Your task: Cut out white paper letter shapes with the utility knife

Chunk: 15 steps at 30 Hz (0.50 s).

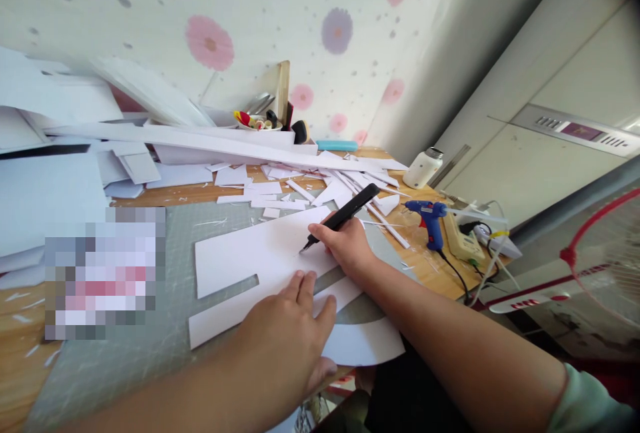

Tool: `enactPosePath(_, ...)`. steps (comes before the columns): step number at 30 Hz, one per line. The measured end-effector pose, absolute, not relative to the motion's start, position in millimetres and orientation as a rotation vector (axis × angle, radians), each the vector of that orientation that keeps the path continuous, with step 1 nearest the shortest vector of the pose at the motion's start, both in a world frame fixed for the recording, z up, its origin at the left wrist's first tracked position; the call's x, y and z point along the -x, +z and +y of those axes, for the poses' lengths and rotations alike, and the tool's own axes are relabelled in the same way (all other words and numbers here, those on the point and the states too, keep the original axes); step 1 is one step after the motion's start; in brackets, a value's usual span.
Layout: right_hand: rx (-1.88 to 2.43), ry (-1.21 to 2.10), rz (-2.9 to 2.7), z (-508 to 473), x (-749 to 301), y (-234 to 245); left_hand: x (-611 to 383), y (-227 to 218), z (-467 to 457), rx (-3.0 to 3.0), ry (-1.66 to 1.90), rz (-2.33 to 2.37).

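Observation:
My right hand (350, 246) grips a black craft knife (345, 214). The knife leans to the right, its thin tip close to or on a white foam board sheet (250, 246); whether it touches is hard to tell. A narrow slot is cut into the left side of this sheet, and another opening shows near my right wrist. My left hand (295, 320) lies flat across the sheet's lower part, fingers stretched out below the knife tip. Under the sheet is a grey-green cutting mat (125, 366). A curved white offcut (365, 343) sits at the near edge, partly behind my left hand.
White board scraps (265, 190) litter the mat's far edge. Stacked white sheets (45, 200) fill the left. A blue glue gun (430, 220), a power strip (463, 236) and a white bottle (424, 168) stand right. A fan (610, 253) is beside the table. One patch at left is pixelated.

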State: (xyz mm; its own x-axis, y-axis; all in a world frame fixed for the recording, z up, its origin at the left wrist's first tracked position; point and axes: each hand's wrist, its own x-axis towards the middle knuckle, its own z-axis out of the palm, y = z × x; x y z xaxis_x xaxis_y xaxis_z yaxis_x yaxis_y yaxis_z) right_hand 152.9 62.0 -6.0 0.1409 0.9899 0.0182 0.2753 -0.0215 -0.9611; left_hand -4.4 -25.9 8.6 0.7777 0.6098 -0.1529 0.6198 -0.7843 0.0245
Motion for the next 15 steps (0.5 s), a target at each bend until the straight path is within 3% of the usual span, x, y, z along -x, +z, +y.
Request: enactPosePath(15, 1.531, 0.886, -1.24, 64.7, -167.0, -6.5, 3.6, 12.8, -26.9, -2.86, -0.2, 1.029)
